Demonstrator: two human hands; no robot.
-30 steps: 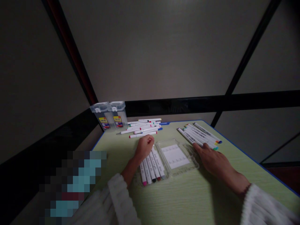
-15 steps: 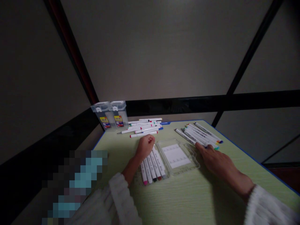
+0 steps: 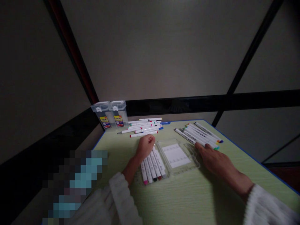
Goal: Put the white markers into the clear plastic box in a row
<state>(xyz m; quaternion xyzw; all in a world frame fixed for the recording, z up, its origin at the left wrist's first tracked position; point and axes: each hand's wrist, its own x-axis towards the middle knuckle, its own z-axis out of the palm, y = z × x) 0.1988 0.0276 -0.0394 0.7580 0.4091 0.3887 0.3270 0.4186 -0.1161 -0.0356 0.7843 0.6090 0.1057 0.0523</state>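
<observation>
Shifted left since a second ago, one marker [image 3: 185, 136] edges the right-hand pile [image 3: 203, 134] beside the right hand [image 3: 214, 159], grip unclear to me, while the left hand [image 3: 145, 146], curled, contents hidden, covers part of the open case [image 3: 185, 169]; a sideways nudge could scatter the pile.

Head camera: green wood-grain tabletop [image 3: 182, 193] is viewed from above the wearer's side, facing forward and down. Left hand [image 3: 145, 146] and right hand [image 3: 213, 160] are framed near, below centre; wall panel [image 3: 152, 56] is included beyond, above.
</observation>
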